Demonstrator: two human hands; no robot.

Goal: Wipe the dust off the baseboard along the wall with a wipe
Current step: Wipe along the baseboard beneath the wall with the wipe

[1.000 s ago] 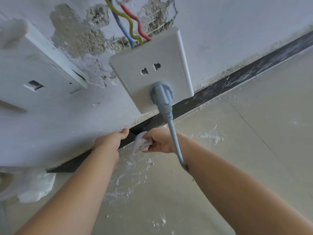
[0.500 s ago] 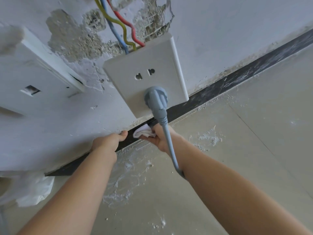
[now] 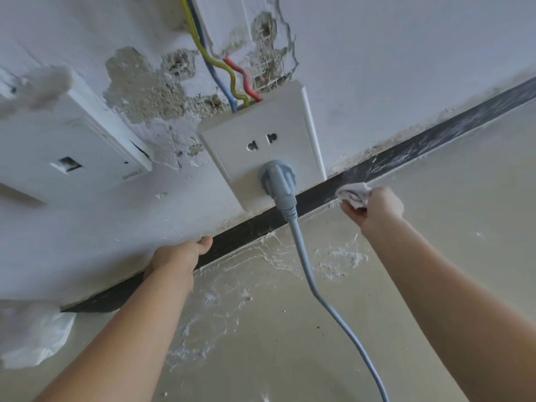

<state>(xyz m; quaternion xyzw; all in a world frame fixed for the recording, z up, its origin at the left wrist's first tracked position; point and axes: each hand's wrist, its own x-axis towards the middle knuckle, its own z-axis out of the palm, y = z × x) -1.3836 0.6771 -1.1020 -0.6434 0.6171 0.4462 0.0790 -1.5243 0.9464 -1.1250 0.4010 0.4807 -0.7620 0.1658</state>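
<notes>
A black baseboard (image 3: pixel 406 153) runs diagonally along the foot of the white wall, streaked with white dust to the right. My right hand (image 3: pixel 374 208) grips a crumpled white wipe (image 3: pixel 352 192) and holds it against the baseboard, just right of the socket. My left hand (image 3: pixel 177 256) rests against the wall and baseboard further left, thumb up on the wall's lower edge, its fingers hidden behind the hand.
A white socket (image 3: pixel 261 143) hangs off the wall with red, yellow and blue wires (image 3: pixel 229 74) above it. A grey plug (image 3: pixel 277 178) and cable (image 3: pixel 316 288) trail down across the floor between my arms. White plaster dust (image 3: pixel 272 256) lies on the floor. A plastic bag (image 3: pixel 32 338) sits at left.
My right hand has slid the wipe rightward along the baseboard, from left of the cable to the right of the socket. My left hand stays in place.
</notes>
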